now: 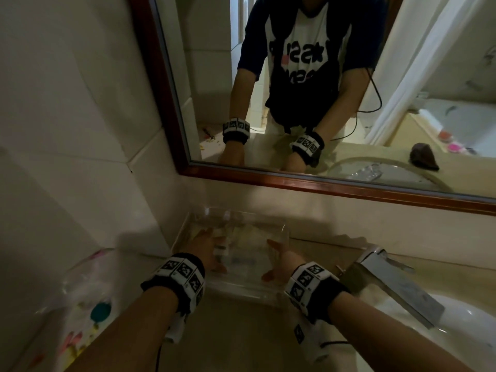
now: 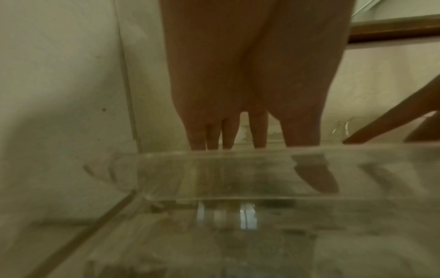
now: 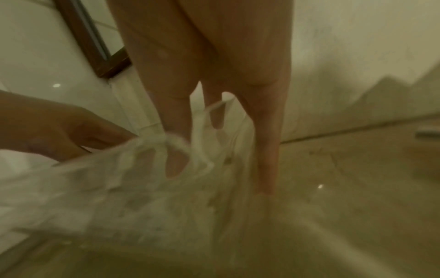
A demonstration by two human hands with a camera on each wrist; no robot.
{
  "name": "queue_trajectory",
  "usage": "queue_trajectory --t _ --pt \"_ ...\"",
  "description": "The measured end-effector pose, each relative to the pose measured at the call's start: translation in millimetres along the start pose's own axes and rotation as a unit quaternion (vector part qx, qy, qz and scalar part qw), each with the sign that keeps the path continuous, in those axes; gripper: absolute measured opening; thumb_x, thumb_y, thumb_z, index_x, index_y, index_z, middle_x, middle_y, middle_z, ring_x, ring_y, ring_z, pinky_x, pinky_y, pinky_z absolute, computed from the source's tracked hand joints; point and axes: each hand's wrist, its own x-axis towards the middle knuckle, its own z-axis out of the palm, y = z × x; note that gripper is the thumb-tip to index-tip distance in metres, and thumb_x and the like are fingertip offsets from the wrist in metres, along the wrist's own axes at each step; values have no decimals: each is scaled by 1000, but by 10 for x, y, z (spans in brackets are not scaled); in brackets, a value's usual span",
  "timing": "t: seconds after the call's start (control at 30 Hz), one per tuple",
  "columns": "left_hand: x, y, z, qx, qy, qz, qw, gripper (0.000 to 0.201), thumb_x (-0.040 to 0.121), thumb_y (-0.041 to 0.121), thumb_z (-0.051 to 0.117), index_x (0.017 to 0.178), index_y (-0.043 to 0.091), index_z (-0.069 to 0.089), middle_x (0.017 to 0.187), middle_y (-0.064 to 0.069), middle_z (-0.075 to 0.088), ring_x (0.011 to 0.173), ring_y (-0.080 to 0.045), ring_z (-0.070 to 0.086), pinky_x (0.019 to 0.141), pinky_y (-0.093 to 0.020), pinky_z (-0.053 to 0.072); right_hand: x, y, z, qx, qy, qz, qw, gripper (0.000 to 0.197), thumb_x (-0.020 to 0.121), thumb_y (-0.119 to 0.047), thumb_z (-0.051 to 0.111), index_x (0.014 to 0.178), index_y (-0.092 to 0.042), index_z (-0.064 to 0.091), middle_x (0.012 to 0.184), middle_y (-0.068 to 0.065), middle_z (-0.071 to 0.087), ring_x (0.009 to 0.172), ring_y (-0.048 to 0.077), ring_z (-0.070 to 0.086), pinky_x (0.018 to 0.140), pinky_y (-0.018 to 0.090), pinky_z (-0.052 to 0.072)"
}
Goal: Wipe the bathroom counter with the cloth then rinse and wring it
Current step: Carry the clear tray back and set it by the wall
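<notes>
A clear plastic box (image 1: 241, 264) with small items inside stands on the beige counter (image 1: 241, 334) in the corner under the mirror. My left hand (image 1: 212, 248) holds its left end, fingers over the rim (image 2: 214, 156) and thumb seen through the wall. My right hand (image 1: 276, 260) pinches its right wall, thumb inside and fingers (image 3: 266, 150) outside. A dark crumpled lump (image 1: 424, 158), perhaps the cloth, shows only as a reflection in the mirror, by the sink rim. Neither hand holds a cloth.
A chrome tap (image 1: 394, 283) juts out just right of my right wrist, over the white sink (image 1: 461, 334). A plastic bag (image 1: 86, 304) with colourful items lies at the left counter edge. Tiled walls close the corner behind and left of the box.
</notes>
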Motion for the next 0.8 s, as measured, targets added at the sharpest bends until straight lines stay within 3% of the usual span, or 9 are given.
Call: queue_trajectory --t 0.1,0.17,0.23,0.37,0.47,0.6,0.67,0.73,0.8 --pt "-51 69 0 -20 85 -7 996 60 84 30 66 138 18 45 146 -10 41 134 -26 41 109 -35 35 -60 -36 -123 -66 2 -7 998 79 84 -23 68 148 -24 23 149 7 38 132 25 44 105 32 40" --pt "-165 173 -40 -54 180 -22 982 29 92 24 52 118 14 62 122 -14 62 113 -28 58 93 -33 46 -128 -64 -226 -109 43 -10 993 54 90 -25 60 139 -14 42 141 8 48 126 26 50 104 33 43" --pt "-298 292 -81 -104 245 -13 964 25 96 23 44 94 15 68 97 -14 68 94 -30 65 79 -31 49 -230 -92 -347 -140 101 -17 985 35 93 -23 53 125 -11 55 129 10 58 116 27 57 97 35 48" --pt "-570 570 -123 -144 285 23 947 26 95 24 47 117 22 63 101 -12 71 91 -29 66 84 -33 54 -522 -51 -538 -190 127 -27 973 28 94 -24 47 112 -8 61 119 11 63 108 28 60 91 36 50" --pt "-780 866 -44 -151 274 42 949 27 95 22 47 118 20 60 102 -12 70 86 -27 62 81 -29 51 -813 175 -587 -215 141 -28 966 26 94 -23 47 107 -7 63 113 11 65 104 27 62 85 33 49" --pt "-1028 1349 218 -133 285 55 948 28 94 25 48 118 23 60 104 -8 70 94 -26 64 84 -34 53 -1167 732 -547 -201 175 -34 963 29 93 -28 45 101 -9 66 106 11 67 99 28 63 77 29 47" --pt "-1191 1654 390 -114 298 61 946 28 94 27 47 118 25 61 105 -6 70 95 -25 64 83 -32 51 -1363 1065 -521 -178 214 -46 959 31 86 -40 47 99 -18 64 108 7 65 99 29 62 84 34 50" --pt "-1380 1987 603 -116 311 73 941 28 93 26 49 117 22 62 104 -6 71 95 -25 64 81 -30 49 -1607 1414 -484 -152 234 -66 958 31 83 -41 50 107 -23 61 115 6 63 106 29 61 89 42 51" --pt "-1566 2319 866 -131 313 81 937 26 91 24 53 114 21 64 103 -4 72 95 -24 65 81 -29 49 -1884 1794 -441 -167 243 -101 950 34 90 -34 46 116 -17 60 120 10 62 111 30 59 93 36 49"
